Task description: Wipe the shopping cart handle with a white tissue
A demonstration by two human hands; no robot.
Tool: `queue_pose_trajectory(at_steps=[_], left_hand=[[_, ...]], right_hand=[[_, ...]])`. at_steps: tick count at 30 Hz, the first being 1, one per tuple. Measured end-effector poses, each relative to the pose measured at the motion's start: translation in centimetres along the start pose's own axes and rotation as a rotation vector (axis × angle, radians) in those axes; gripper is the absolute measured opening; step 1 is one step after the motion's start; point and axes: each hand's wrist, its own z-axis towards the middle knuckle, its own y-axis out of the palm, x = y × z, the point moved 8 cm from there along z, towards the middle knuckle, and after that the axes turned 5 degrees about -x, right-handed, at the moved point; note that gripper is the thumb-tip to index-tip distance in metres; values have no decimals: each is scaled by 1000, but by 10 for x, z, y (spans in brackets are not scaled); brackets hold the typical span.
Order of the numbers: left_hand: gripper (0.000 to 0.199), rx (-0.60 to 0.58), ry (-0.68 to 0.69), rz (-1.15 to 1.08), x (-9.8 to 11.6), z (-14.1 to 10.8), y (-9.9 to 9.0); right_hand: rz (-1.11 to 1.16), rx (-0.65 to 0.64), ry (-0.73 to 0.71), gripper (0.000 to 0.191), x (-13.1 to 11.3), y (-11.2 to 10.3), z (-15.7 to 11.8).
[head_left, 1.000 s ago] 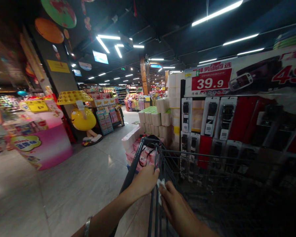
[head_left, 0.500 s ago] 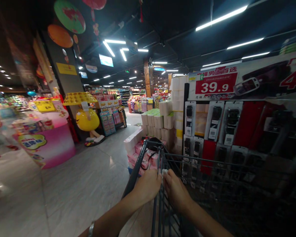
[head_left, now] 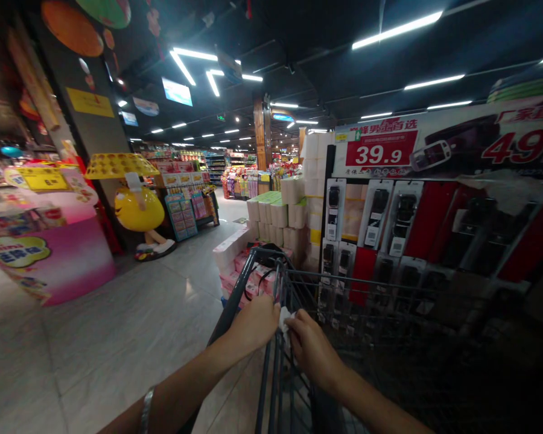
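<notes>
A dark metal shopping cart stands in front of me, with a thick frame bar on its left and wire mesh on its right. My left hand is closed over the middle rails; its fingertips are hidden, so I cannot tell whether it grips the rail, the tissue or both. Between my hands shows a crumpled white tissue, touching or very close to the left knuckles. My right hand pinches that tissue between thumb and fingers, just above the rails. A dark strap hangs at the cart's far end.
Packs of paper rolls and pink packages are stacked just beyond the cart. On the right stands a watch display. Grey floor tiles stretch to the left, toward a yellow figure and a pink stand.
The view has turned slightly right, so the surroundings shift left. Both hands remain at the rails, slightly further apart, and more of the white tissue shows between them.
</notes>
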Motion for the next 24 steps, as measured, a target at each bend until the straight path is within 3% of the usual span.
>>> queue_pose_trajectory(at_steps=[7, 15, 20, 22, 24], left_hand=[[32, -27, 4, -23, 0, 1, 1], [33, -38, 21, -11, 7, -2, -2], [35, -45, 16, -16, 8, -4, -2], [35, -48, 14, -13, 8, -5, -1], [35, -50, 15, -10, 8, -5, -1]], right_hand=[[142, -66, -35, 30, -21, -11, -24], [280, -263, 5, 29, -44, -21, -54], [274, -162, 51, 29, -39, -33, -62], [222, -189, 24, 31, -43, -26, -66], [125, -302, -16, 35, -47, -13, -72]])
